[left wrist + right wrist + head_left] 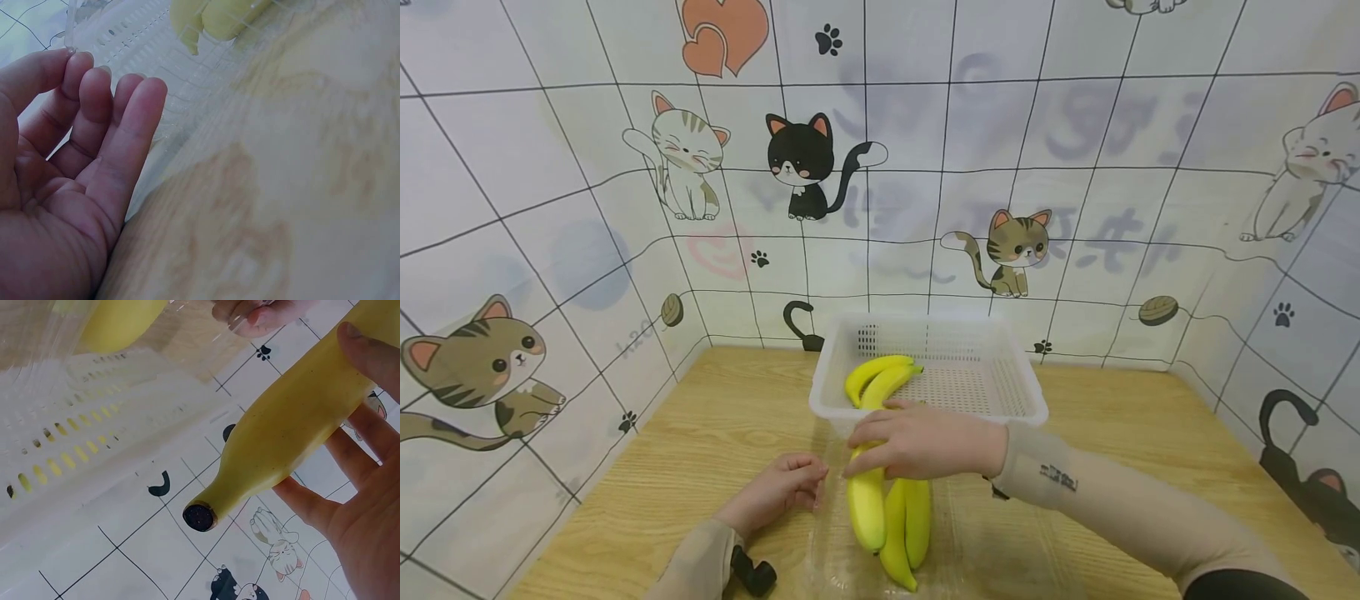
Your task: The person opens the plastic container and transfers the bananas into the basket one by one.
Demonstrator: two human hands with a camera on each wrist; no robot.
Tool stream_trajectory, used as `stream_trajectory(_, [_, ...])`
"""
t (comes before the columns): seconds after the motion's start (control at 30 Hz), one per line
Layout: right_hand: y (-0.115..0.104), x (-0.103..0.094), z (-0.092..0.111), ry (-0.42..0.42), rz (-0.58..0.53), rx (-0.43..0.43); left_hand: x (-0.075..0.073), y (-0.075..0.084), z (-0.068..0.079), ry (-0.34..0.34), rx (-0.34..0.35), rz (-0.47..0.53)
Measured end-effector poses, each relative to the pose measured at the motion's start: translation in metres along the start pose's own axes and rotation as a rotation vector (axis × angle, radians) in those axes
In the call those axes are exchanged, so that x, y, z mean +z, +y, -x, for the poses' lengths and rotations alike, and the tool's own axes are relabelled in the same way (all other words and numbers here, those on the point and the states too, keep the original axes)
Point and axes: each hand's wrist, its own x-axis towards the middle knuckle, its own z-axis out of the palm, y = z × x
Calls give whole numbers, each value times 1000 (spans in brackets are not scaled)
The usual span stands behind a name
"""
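Observation:
My right hand holds a yellow banana, thumb on one side and fingers on the other. In the right wrist view its dark cut stem points away from the hand. At the left, my left hand pinches the edge of a clear plastic box between thumb and fingertips; the left wrist view shows the clear edge at the fingertips. Two bananas lie in the clear box, their upper ends hidden behind the right hand. Another banana lies in the white basket.
The slotted white basket stands behind the clear box, close to the back wall. A wooden tabletop spreads around both. Sheeting with a grid and printed cats covers the back and side walls.

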Motion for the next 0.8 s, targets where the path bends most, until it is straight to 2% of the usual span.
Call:
stream_trajectory(0.33, [13,2,2,30,18,-2,0,1,0,2,0,-17])
stream_trajectory(0.8, [31,1,3,26,11,16,1,1,-1,25,-12,-24])
